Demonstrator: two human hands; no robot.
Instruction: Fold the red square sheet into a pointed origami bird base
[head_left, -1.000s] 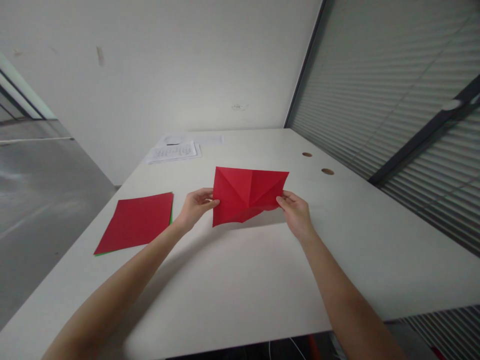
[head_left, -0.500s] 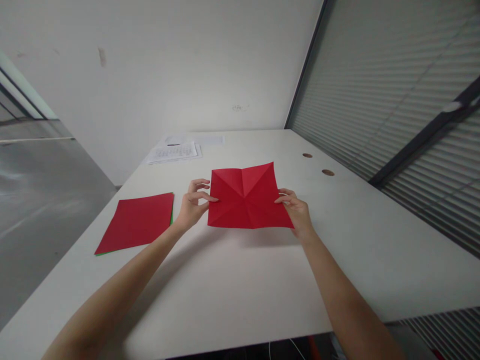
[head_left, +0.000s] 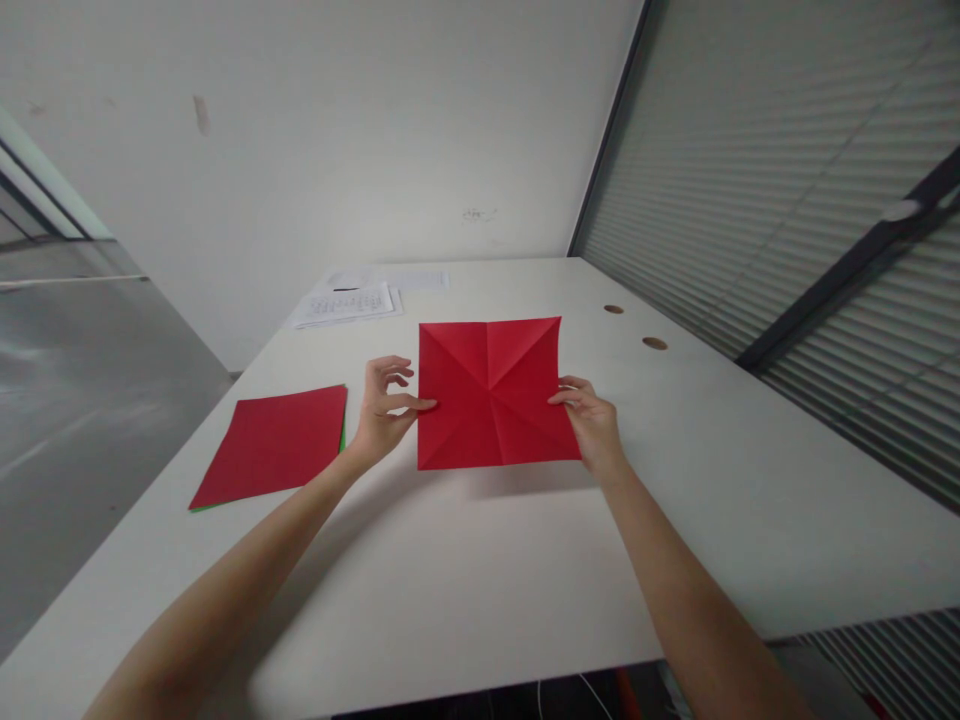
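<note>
A square red sheet of paper (head_left: 491, 395) is held up above the white table, its shadow falling below it. Creases run across it diagonally and down the middle, meeting near the centre. My left hand (head_left: 386, 410) pinches its left edge between thumb and index finger, with the other fingers curled apart from the sheet. At the right edge, my right hand (head_left: 592, 420) grips the paper, its fingers partly behind it. To the left of my left forearm lies a stack of paper (head_left: 274, 445), red on top with a thin green edge showing beneath.
Printed white papers (head_left: 349, 303) lie at the far left of the white table (head_left: 480, 590), with a dark thin object on them. Two round holes pierce the tabletop at right, the nearer hole (head_left: 655, 343) close to the window blinds (head_left: 750, 200). A wall (head_left: 375, 130) stands behind.
The red sheet has gone from partly folded and slanted to opened out nearly flat, facing me. My left hand's outer fingers have spread away from the paper. The stack has stayed put.
</note>
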